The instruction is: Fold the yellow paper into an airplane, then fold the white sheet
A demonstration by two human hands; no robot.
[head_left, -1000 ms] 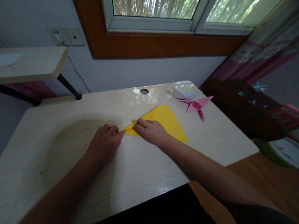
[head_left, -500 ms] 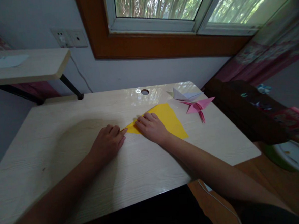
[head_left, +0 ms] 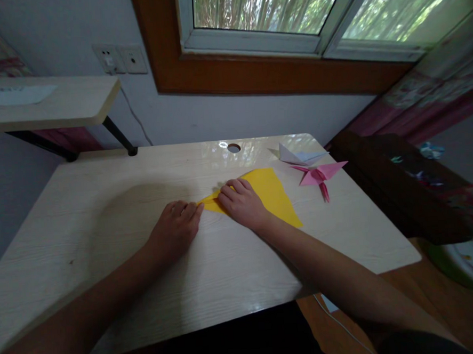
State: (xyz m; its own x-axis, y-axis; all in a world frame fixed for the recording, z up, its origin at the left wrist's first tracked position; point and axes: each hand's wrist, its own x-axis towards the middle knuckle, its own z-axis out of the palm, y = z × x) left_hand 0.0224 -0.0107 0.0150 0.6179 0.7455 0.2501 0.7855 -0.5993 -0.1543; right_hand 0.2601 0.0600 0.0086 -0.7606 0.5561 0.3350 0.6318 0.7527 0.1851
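Observation:
A sheet of yellow paper [head_left: 275, 196] lies on the pale wood-grain desk, partly folded, narrowing to a point at its left end. My left hand [head_left: 179, 223] pinches that pointed tip between thumb and fingers. Over the folded upper edge, my right hand [head_left: 240, 201] rests with curled fingers pressing on the paper, its palm hiding part of the sheet. Right of the yellow paper lie a pink origami crane [head_left: 318, 175] and, just behind it, a white folded-paper piece [head_left: 299, 156].
The desk [head_left: 103, 217] has a round cable hole [head_left: 233, 148] near its back edge. A raised shelf [head_left: 75, 101] on dark legs stands at the back left. A window [head_left: 258, 15] is above the desk. Dark furniture [head_left: 405, 188] and a round bin [head_left: 470, 264] stand to the right.
The view has shifted slightly, so the scene sits a little lower and farther right. Both hands stay on the yellow paper; the left fingers have closed in over its tip.

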